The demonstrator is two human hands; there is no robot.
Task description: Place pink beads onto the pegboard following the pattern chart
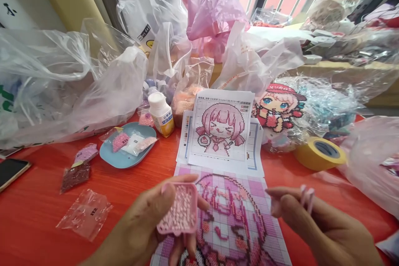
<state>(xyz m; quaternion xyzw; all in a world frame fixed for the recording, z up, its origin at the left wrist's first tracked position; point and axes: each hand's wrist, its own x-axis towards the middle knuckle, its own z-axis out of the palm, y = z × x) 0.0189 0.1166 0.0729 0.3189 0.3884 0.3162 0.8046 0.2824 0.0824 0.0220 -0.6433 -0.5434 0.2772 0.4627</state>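
My left hand (140,220) holds a small pink tray (195,210) filled with pale pink beads, its thumb over the near rim. Beneath the tray lies a pegboard (230,220) carrying a half-covered bead picture of a pink-haired character; its lower left is hidden by the tray and fingers. To the right of the board, my right hand (318,220) is closed in a pinch, with pale pink tweezers (307,199) showing blurred between the fingers. Behind the board, a printed pattern sheet (220,129) leans upright, showing a similar character.
On the left are a blue plate (124,164) with bead packets, an empty clear bag (89,214), more bead packets (76,174) and a phone (12,173). A white bottle (160,114), yellow tape roll (318,153), finished bead figure (277,108) and plastic bags (121,79) stand behind.
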